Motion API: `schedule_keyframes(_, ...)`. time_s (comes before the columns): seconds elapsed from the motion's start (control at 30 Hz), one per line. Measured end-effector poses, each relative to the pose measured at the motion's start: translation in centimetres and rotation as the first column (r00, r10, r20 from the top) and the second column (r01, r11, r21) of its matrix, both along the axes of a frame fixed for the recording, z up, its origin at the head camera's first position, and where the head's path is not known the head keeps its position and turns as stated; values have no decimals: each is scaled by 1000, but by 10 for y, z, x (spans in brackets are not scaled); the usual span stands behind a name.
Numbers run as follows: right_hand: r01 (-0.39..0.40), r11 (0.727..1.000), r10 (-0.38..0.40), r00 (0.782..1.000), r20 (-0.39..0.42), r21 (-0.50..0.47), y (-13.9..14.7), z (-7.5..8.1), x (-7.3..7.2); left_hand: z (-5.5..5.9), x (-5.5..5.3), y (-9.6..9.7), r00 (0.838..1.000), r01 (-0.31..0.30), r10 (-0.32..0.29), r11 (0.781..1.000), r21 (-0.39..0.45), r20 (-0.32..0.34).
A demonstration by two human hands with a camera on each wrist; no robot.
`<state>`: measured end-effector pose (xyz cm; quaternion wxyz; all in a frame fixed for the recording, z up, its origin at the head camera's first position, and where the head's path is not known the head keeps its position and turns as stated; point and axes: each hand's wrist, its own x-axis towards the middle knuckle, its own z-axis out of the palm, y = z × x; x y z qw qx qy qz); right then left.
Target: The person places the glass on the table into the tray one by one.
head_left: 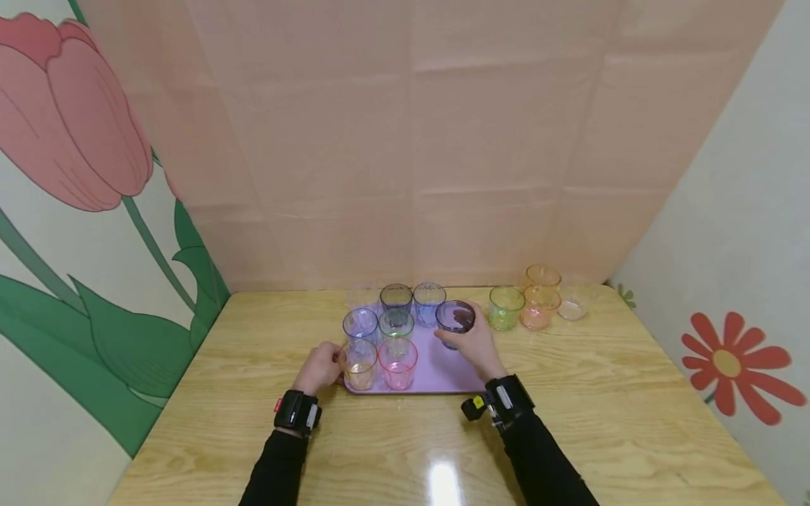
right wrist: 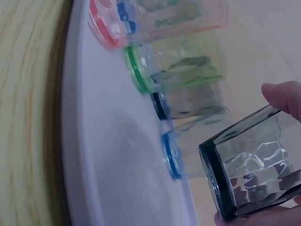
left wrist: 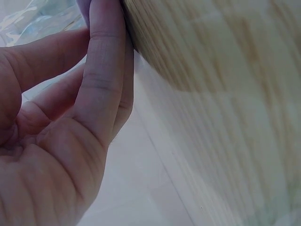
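My right hand grips a dark grey tumbler by its sides, tilted above the right part of a lavender tray. The right wrist view shows that tumbler apart from the tray. My left hand pinches the tray's left edge beside a yellow tumbler; most of that edge is out of the left wrist view. Also standing on the tray are a pink tumbler, a green one, an indigo one, another dark one, a light blue one and a faint clear one.
Right of the tray, on the wooden table, stand a green tumbler, a peach one, an orange one and a clear one. A pinkish cloth hangs behind the table; painted walls flank it.
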<state>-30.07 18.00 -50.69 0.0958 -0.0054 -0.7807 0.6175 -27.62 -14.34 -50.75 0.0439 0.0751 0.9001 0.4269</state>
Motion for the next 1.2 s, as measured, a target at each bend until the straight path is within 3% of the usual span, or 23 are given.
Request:
schedule_keyframes(0.53,-30,999,29,999,44,24,-24,-11,-4,0,0,-1,1000,-6,6,1000,0,12)
schedule_keyframes(0.87,-25,987,20,999,33,161,-27,-21,-6,-5,-3,0,999,-3,3,1000,22,32)
schedule_keyframes(1.2,-93,992,85,992,97,80,-29,-24,-12,-4,-3,-1,999,-9,8,999,30,34)
